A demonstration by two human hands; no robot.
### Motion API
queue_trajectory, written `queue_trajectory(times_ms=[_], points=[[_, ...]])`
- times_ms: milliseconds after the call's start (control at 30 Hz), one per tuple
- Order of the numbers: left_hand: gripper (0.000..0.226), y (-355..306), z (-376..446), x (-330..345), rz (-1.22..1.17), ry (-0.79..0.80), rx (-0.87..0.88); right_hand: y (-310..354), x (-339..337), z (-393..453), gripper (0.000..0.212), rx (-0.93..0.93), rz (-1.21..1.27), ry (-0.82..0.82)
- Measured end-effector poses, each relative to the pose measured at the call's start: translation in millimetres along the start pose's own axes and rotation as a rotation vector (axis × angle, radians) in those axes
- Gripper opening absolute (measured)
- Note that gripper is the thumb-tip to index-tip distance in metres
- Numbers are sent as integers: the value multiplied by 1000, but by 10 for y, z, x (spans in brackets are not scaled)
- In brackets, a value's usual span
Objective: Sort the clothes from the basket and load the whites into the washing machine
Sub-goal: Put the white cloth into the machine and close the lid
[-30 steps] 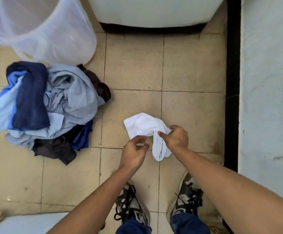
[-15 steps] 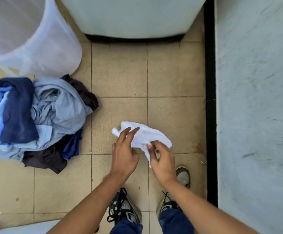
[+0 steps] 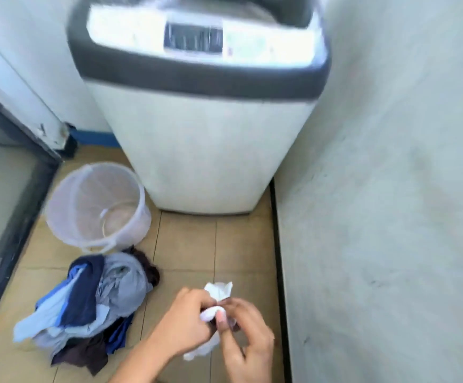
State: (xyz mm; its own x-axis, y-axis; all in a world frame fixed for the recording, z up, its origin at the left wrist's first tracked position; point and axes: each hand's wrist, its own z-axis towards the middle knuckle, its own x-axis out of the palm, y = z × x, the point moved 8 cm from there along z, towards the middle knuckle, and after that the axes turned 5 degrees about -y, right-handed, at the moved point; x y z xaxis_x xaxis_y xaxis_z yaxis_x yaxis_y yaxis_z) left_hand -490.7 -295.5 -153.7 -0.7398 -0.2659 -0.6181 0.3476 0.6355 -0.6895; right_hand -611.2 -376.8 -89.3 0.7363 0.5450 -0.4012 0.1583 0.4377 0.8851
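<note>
Laundry corner: item count
One washing machine; one basket; one pile of dark clothes; one white garment; two hands.

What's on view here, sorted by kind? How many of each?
Washing machine: 1
Basket: 1
Pile of dark and blue clothes: 1
White cloth, gripped by left hand and right hand: 1
Hands: 2
Total: 6
</note>
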Motion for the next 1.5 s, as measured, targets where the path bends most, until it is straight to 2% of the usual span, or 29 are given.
queue_trajectory(times_ms=[100,200,267,333,467,500,567,667,767,833,933,1033,1100,1167,1267,1300,1367,1433,1500], points=[[14,-857,-410,-910,26,-59,61,948,-404,367,20,-75,73,-53],[27,-1757,-831,-1841,19,-129,145,1768,-789,642,9,26,125,-87],[36,-2286,-994,-2346,36,-163,195,2217,-992,845,8,106,179,-168],[39,-2808,-1151,-2831,73,-215,296,2730,-1209,1102,9,110,279,-251],[8,-3659,-1585,-3547,110,-392,486,3655,-1689,1596,15,-40,338,-359],[19,-3835,-1715,-3695,119,-442,509,3821,-1796,1695,16,-69,363,-347],[40,-4166,-1969,-3936,135,-510,567,4072,-1942,1833,20,-120,439,-258],[49,-4675,-2403,-4208,154,-632,705,4160,-1848,1816,33,-158,431,29],[49,-4961,-2785,-4489,67,-756,764,3803,-1442,1531,43,80,353,373],[54,-4957,-2914,-4703,-45,-759,735,3581,-1341,1389,46,160,273,434],[55,-4743,-2974,-4895,-67,-716,631,3547,-1437,1492,39,160,179,499],[42,-4293,-2870,-4891,-33,-567,382,3647,-1698,1783,39,128,56,511],[48,-3986,-2797,-4797,-114,-414,204,3822,-1867,1940,35,97,25,469],[53,-3808,-2741,-4778,-251,-385,108,4043,-1975,2027,27,78,40,477],[48,-3802,-2713,-4844,-335,-444,53,4360,-2023,2042,41,102,131,711],[50,-3835,-2713,-4836,-357,-407,56,4457,-2044,2028,46,118,164,806],[57,-3893,-2712,-4739,-455,-190,128,4642,-2116,2002,53,118,251,940],[53,-3912,-2760,-4632,-608,50,217,4793,-2234,2036,55,107,330,923],[38,-3873,-2790,-4565,-735,175,216,4894,-2397,2136,49,87,382,775]])
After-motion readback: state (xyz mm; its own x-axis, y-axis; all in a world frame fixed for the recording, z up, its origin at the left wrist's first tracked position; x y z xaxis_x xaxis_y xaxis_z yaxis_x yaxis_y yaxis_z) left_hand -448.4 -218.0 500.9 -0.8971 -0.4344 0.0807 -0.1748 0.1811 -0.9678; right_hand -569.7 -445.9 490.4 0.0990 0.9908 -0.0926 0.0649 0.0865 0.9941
